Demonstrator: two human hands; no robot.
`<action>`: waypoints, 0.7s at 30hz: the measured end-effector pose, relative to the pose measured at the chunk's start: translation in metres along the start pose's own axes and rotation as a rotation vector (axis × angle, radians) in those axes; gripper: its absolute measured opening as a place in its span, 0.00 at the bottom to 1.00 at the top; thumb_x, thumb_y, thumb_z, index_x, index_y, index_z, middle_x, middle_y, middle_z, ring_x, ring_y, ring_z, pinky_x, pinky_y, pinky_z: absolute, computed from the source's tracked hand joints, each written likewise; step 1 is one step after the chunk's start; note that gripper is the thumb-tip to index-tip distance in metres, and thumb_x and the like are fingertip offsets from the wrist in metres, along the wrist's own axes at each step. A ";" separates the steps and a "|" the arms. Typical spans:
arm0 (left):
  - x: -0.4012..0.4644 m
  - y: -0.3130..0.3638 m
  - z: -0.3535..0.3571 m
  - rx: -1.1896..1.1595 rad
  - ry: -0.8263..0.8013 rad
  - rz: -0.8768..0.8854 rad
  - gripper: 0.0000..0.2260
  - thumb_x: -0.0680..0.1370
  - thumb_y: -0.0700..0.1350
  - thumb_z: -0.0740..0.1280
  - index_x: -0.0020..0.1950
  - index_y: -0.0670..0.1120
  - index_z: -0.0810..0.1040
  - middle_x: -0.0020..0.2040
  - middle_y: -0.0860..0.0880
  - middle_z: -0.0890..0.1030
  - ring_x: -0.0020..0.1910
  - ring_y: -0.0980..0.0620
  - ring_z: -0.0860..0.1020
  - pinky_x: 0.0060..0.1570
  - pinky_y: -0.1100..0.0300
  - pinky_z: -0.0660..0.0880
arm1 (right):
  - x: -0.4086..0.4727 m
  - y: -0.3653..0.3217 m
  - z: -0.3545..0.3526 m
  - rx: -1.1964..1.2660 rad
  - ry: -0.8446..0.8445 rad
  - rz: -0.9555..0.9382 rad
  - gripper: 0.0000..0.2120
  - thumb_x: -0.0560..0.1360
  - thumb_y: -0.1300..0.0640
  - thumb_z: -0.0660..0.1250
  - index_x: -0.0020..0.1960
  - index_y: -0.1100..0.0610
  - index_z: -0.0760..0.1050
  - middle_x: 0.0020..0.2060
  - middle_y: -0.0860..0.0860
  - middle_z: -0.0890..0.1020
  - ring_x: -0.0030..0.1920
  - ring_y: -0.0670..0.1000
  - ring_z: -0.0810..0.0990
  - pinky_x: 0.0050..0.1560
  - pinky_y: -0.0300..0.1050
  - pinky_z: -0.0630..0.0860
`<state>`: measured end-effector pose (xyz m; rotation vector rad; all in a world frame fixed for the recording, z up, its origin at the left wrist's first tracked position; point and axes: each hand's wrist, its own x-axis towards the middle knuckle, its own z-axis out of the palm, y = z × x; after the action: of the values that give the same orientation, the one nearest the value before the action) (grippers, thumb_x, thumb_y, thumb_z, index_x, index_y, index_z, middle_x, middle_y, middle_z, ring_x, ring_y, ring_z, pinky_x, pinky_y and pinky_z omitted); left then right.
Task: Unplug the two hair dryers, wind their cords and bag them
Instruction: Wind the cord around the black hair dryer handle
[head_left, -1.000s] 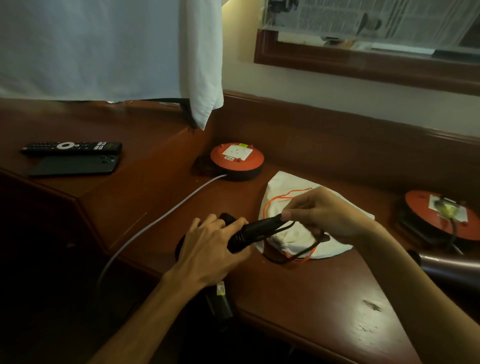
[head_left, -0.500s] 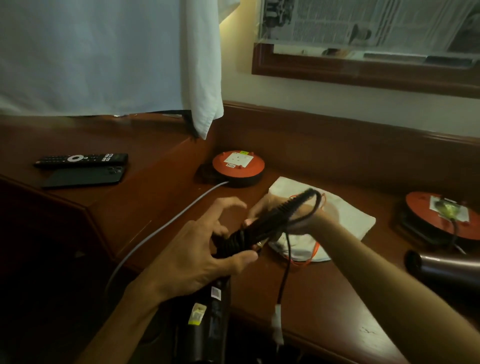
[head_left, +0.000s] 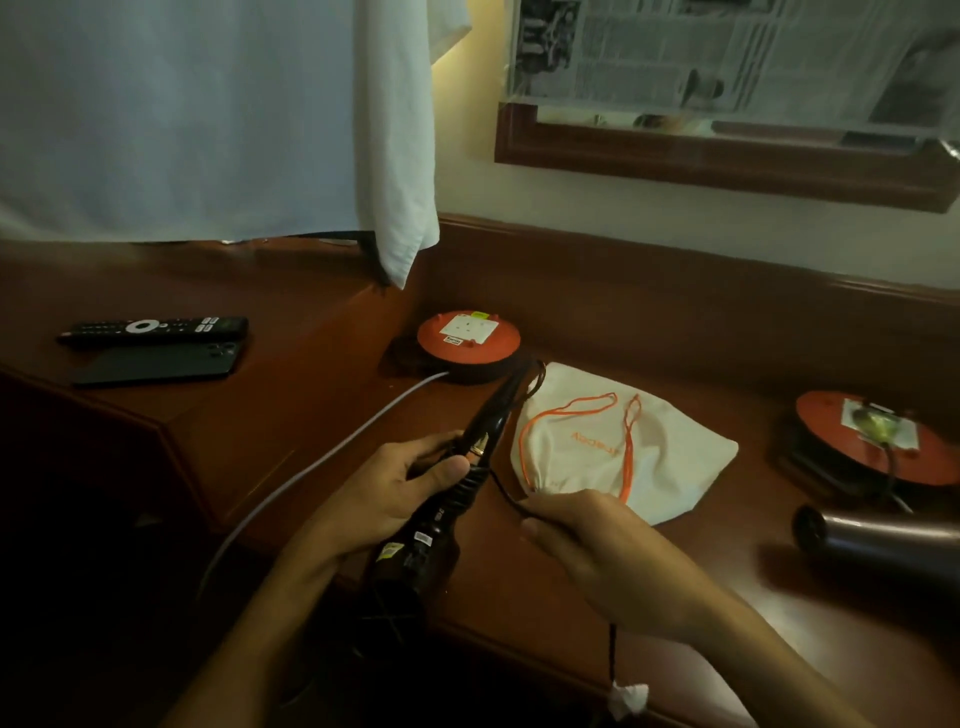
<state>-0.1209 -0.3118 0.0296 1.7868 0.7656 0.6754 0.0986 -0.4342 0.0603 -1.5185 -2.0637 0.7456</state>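
From the head view, the left hand (head_left: 395, 488) curls its fingers and thumb round the handle of the black hair dryer (head_left: 441, 519), its body dropping below the desk edge in shadow. The stiff cord sleeve juts up past the left fingertips toward the orange cable reel (head_left: 467, 340). The right hand (head_left: 597, 551) pinches the thin black cord (head_left: 506, 493), fingers curled close together, and the cord loops from just beyond the left thumb into that pinch, then dangles beneath the right wrist with a white tag (head_left: 628, 699) at its low end. Just past the right fingertips lies the white drawstring bag (head_left: 670, 467), flat on the wooden desk (head_left: 322, 415). Well off to the right of the right hand a second hair dryer (head_left: 883, 540) rests, near a second reel (head_left: 878, 441).
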 end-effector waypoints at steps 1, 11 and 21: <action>0.005 0.000 0.004 0.011 -0.017 -0.001 0.15 0.80 0.53 0.65 0.65 0.52 0.79 0.59 0.48 0.85 0.58 0.50 0.83 0.59 0.50 0.80 | -0.003 -0.002 -0.001 -0.058 0.011 0.000 0.14 0.85 0.51 0.59 0.44 0.53 0.76 0.33 0.53 0.77 0.33 0.54 0.73 0.37 0.54 0.68; 0.042 0.000 -0.003 0.166 -0.123 0.010 0.27 0.78 0.63 0.66 0.70 0.48 0.76 0.61 0.53 0.83 0.62 0.55 0.81 0.66 0.49 0.75 | -0.009 0.005 -0.017 -0.183 0.080 0.140 0.12 0.85 0.54 0.59 0.46 0.49 0.77 0.36 0.46 0.78 0.36 0.47 0.75 0.36 0.40 0.69; 0.062 0.000 0.009 0.558 -0.204 -0.031 0.18 0.80 0.62 0.65 0.68 0.59 0.77 0.49 0.59 0.82 0.49 0.61 0.80 0.48 0.61 0.74 | -0.005 0.013 0.013 -0.370 0.053 0.117 0.11 0.83 0.61 0.59 0.58 0.59 0.80 0.50 0.53 0.78 0.44 0.52 0.76 0.42 0.48 0.73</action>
<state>-0.0749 -0.2700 0.0319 2.2975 0.8956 0.2585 0.1005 -0.4377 0.0412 -1.8474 -2.1738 0.3695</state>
